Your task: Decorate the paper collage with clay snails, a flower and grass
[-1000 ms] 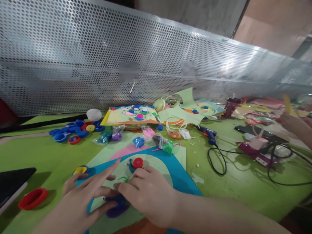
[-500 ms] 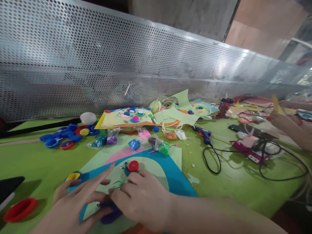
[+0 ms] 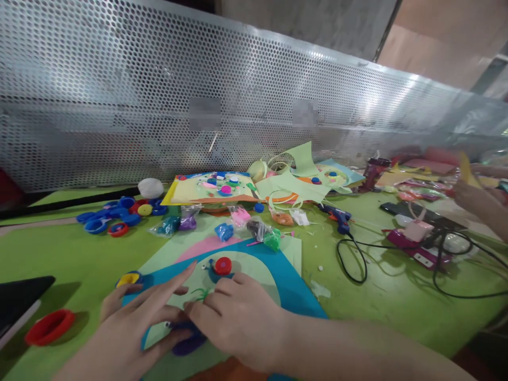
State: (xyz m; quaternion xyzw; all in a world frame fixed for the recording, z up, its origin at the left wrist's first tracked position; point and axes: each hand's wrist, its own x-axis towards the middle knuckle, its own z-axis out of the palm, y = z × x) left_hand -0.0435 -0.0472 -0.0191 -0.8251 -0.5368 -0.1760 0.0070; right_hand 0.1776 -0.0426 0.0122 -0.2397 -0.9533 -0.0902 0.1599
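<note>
A paper picture in blue and pale green (image 3: 292,283) lies on the table under both hands. Low on it is a purple and dark-blue clay snail (image 3: 189,343) with a small googly eye. My left hand (image 3: 138,320) has its thumb and a finger closed about the snail's left side, while another finger points up and away. Curled in from the right, my right hand (image 3: 242,317) presses its fingertips together at the snail's top; what they hold is hidden. Above them sits another clay snail, blue with a red bottle-cap shell (image 3: 223,266). Green clay grass (image 3: 200,293) shows between the two.
Bagged clay (image 3: 272,239) lies behind the picture. Blue caps (image 3: 119,211) are heaped at left, with a red cap (image 3: 50,327) nearer me. On the right are a glue gun (image 3: 339,218), its looped cord and a purple power strip (image 3: 418,253). Another person's hand (image 3: 472,198) holds yellow paper.
The view has shifted slightly, so the table things appear a little further right. Both hands stay at the purple snail with nearly the same grip.
</note>
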